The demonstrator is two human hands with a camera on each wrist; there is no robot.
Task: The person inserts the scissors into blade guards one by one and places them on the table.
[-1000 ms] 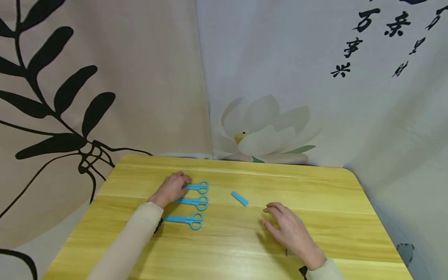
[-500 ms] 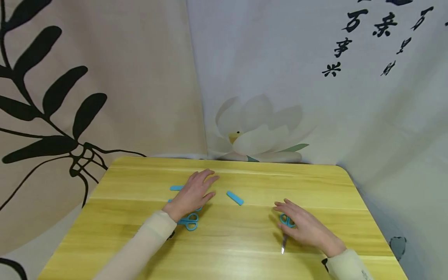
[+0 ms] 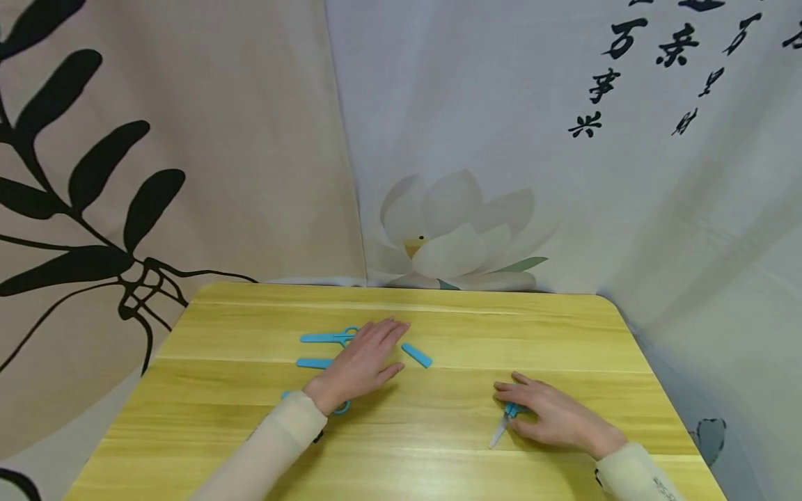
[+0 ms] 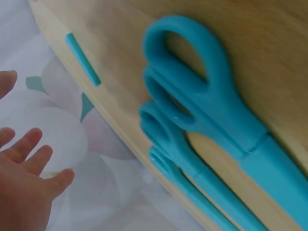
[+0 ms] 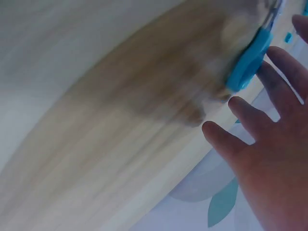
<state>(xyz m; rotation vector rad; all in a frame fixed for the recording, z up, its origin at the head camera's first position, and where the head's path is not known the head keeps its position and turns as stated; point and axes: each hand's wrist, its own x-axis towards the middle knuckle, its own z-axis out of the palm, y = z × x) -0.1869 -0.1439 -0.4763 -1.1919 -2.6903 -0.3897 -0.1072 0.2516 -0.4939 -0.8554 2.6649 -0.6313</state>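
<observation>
My left hand reaches over three blue-handled scissors in blue sheaths, its fingers extended and apart. The back pair and middle pair are partly covered by it; the front pair is mostly hidden under the wrist. In the left wrist view, the nearest sheathed scissors show clear of the fingers. A loose blue sheath lies just right of the fingertips. My right hand, fingers loosely spread, is at the handles of unsheathed scissors, whose metal blade points front-left. In the right wrist view, fingertips meet the blue handle.
Everything lies on a yellow wooden table. Behind its far edge hangs a pale printed curtain with a lotus, dark leaves and black characters. The table's right corner is rounded.
My left hand has moved right from the back scissors toward the loose sheath. My right hand has shifted right, and the unsheathed scissors beneath it have come into view and turned, blade swinging left.
</observation>
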